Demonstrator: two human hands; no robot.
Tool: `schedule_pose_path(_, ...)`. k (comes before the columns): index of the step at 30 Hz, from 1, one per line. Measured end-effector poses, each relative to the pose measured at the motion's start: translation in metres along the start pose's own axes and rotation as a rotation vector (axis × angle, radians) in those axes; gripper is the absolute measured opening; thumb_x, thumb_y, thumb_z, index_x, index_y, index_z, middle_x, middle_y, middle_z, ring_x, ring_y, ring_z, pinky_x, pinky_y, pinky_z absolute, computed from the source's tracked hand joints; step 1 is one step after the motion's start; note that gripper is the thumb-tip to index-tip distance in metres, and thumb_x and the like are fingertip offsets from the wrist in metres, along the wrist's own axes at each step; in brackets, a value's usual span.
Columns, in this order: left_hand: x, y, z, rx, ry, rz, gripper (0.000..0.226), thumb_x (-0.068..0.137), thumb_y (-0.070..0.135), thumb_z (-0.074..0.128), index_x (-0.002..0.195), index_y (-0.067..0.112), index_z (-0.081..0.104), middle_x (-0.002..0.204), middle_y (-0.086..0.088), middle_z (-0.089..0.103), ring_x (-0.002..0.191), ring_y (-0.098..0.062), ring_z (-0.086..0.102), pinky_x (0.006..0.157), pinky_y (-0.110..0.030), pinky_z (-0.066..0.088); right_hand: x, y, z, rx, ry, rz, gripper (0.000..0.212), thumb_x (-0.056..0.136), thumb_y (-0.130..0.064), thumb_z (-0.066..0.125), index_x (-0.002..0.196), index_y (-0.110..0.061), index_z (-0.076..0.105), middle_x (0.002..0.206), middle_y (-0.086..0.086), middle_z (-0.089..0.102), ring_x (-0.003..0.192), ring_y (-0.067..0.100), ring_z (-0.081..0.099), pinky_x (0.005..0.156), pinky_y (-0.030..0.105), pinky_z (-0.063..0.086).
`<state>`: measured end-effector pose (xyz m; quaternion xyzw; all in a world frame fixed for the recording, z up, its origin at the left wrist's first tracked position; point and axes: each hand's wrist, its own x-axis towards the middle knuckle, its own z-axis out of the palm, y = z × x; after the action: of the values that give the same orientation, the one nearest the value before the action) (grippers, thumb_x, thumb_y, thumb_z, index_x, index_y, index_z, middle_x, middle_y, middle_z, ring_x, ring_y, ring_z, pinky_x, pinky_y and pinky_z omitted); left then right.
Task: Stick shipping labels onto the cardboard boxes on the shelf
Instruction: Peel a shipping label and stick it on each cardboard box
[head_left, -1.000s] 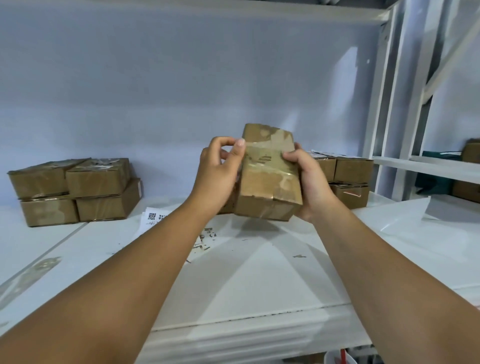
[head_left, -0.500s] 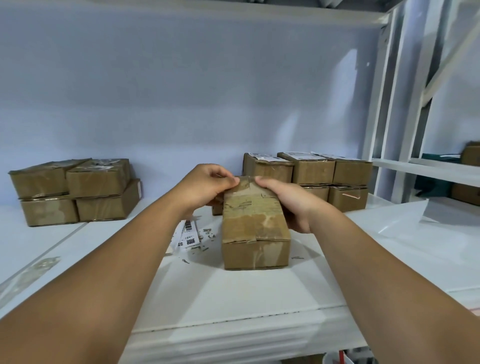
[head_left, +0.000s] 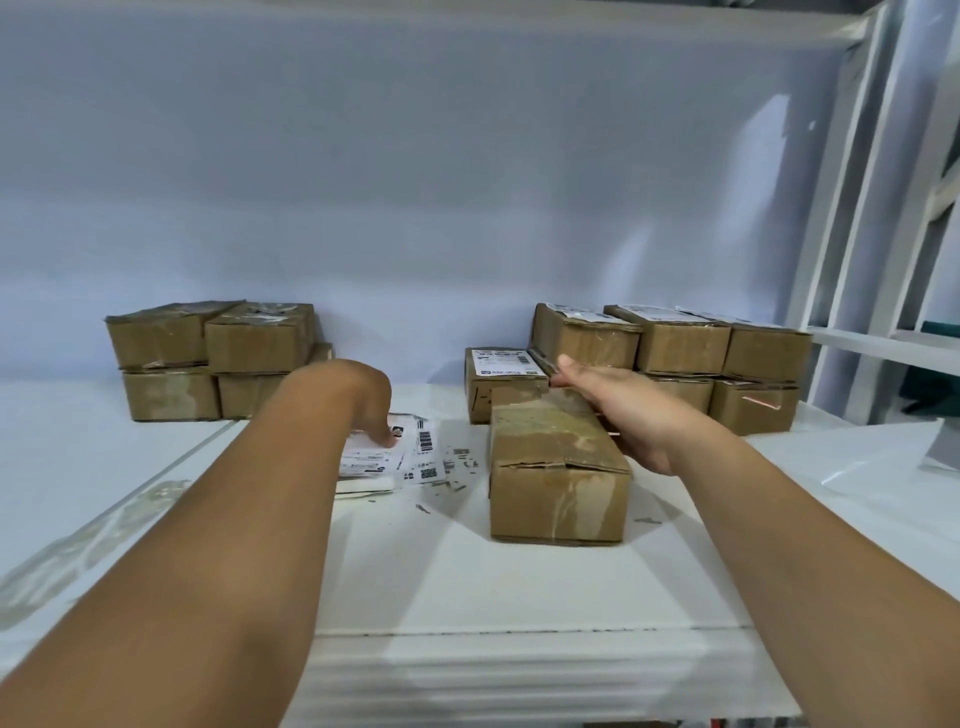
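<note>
Head view, left to right. A left stack (head_left: 208, 358) of four plain cardboard boxes, two on two, stands at the back of the white shelf (head_left: 467, 582). The left hand (head_left: 363, 395) reaches forward and bends down at the wrist, a fingertip (head_left: 387, 439) touching the top sheet of the labels (head_left: 421, 457), a loose pile lying flat on the shelf. Whether the fingers pinch a sheet cannot be told. Paper scraps (head_left: 460, 462) lie beside the pile. At centre, a plain box (head_left: 550, 467) rests lengthwise on the shelf, its top without a label. Just behind it stands a labelled box (head_left: 501, 374). The right hand (head_left: 623, 410), fingers straight and together, lies against the plain box's upper right edge and holds nothing. Behind it, the right stack (head_left: 680, 353) carries labels on its top boxes. A white upright (head_left: 831, 260) stands at the far right.
</note>
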<state>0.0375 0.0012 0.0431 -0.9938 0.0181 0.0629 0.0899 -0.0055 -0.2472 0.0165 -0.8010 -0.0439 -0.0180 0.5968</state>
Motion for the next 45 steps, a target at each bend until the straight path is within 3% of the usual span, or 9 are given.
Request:
schedule_pose_path(4, 0.001, 0.002, -0.003, 0.014, 0.056, -0.039, 0.057, 0.082, 0.028, 0.072, 0.132, 0.009, 0.050, 0.127, -0.006, 0.058, 0.111, -0.025, 0.059, 0.092, -0.032, 0.049, 0.000, -0.001, 0.000, -0.036, 0.030, -0.050, 0.028, 0.092, -0.048, 0.051, 0.094, -0.025, 0.064, 0.093, -0.007, 0.068, 0.092, 0.010, 0.061, 0.098, 0.034, 0.042)
schedule_pose_path(12, 0.000, 0.003, -0.003, 0.082, 0.089, -0.076, 0.046, 0.078, 0.026, 0.076, 0.112, 0.002, 0.059, 0.107, -0.013, 0.061, 0.108, -0.027, 0.059, 0.089, -0.036, 0.051, 0.008, 0.003, -0.001, -0.054, 0.090, -0.057, 0.033, 0.091, -0.053, 0.050, 0.094, -0.024, 0.067, 0.096, -0.004, 0.064, 0.106, 0.021, 0.056, 0.100, 0.039, 0.039)
schedule_pose_path(16, -0.005, 0.002, -0.006, 0.020, 0.188, -0.079, 0.054, 0.081, 0.013, 0.072, 0.129, 0.006, 0.048, 0.120, -0.010, 0.060, 0.101, -0.023, 0.059, 0.075, -0.027, 0.047, 0.010, 0.004, -0.001, -0.048, 0.122, -0.056, 0.034, 0.091, -0.055, 0.049, 0.091, -0.026, 0.067, 0.101, -0.003, 0.064, 0.108, 0.022, 0.057, 0.099, 0.040, 0.041)
schedule_pose_path(21, -0.004, 0.000, -0.005, -0.155, 0.346, -0.078, 0.062, 0.078, -0.006, 0.062, 0.134, 0.008, 0.038, 0.098, -0.011, 0.058, 0.087, -0.029, 0.058, 0.069, -0.033, 0.048, 0.009, 0.004, -0.002, -0.061, 0.139, -0.050, 0.036, 0.092, -0.054, 0.048, 0.093, -0.024, 0.067, 0.097, -0.006, 0.062, 0.106, 0.019, 0.056, 0.099, 0.039, 0.041)
schedule_pose_path(28, -0.014, 0.007, -0.007, -0.100, 0.459, -0.157, 0.035, 0.086, -0.002, 0.047, 0.118, 0.011, 0.055, 0.114, -0.010, 0.056, 0.103, -0.031, 0.056, 0.074, -0.035, 0.044, 0.011, 0.005, -0.002, -0.067, 0.148, -0.044, 0.036, 0.092, -0.056, 0.048, 0.091, -0.025, 0.067, 0.101, -0.003, 0.062, 0.110, 0.022, 0.055, 0.103, 0.042, 0.041)
schedule_pose_path(33, -0.021, 0.013, -0.019, -0.194, 0.787, -0.137, 0.034, 0.083, -0.008, 0.045, 0.111, 0.008, 0.055, 0.096, -0.014, 0.054, 0.081, -0.033, 0.050, 0.066, -0.034, 0.037, 0.010, 0.003, -0.003, -0.030, 0.160, -0.075, 0.030, 0.091, -0.052, 0.053, 0.091, -0.025, 0.067, 0.103, -0.003, 0.066, 0.109, 0.018, 0.058, 0.102, 0.039, 0.042)
schedule_pose_path(38, -0.030, 0.027, -0.029, -0.683, 1.236, 0.008, 0.021, 0.094, 0.007, 0.039, 0.100, 0.011, 0.059, 0.085, -0.008, 0.056, 0.074, -0.029, 0.048, 0.062, -0.034, 0.038, 0.008, -0.002, -0.003, 0.072, 0.250, -0.189, 0.024, 0.091, -0.044, 0.056, 0.083, -0.024, 0.067, 0.091, -0.007, 0.069, 0.097, 0.012, 0.062, 0.096, 0.032, 0.043)
schedule_pose_path(42, -0.030, 0.037, -0.033, -1.125, 1.094, 0.136, 0.024, 0.094, 0.008, 0.039, 0.089, 0.015, 0.062, 0.085, 0.001, 0.060, 0.069, -0.016, 0.054, 0.050, -0.017, 0.038, 0.006, -0.004, -0.002, 0.116, 0.270, -0.248, 0.028, 0.092, -0.048, 0.053, 0.086, -0.025, 0.067, 0.087, -0.007, 0.071, 0.089, 0.005, 0.063, 0.097, 0.031, 0.042)
schedule_pose_path(45, -0.024, 0.040, -0.026, -0.839, 1.069, 0.082, 0.027, 0.093, 0.008, 0.041, 0.100, 0.019, 0.064, 0.092, -0.003, 0.065, 0.073, -0.022, 0.059, 0.057, -0.022, 0.046, 0.006, -0.005, -0.003, 0.131, 0.274, -0.251, 0.035, 0.091, -0.055, 0.049, 0.088, -0.024, 0.067, 0.088, -0.005, 0.073, 0.095, 0.009, 0.064, 0.102, 0.036, 0.040)
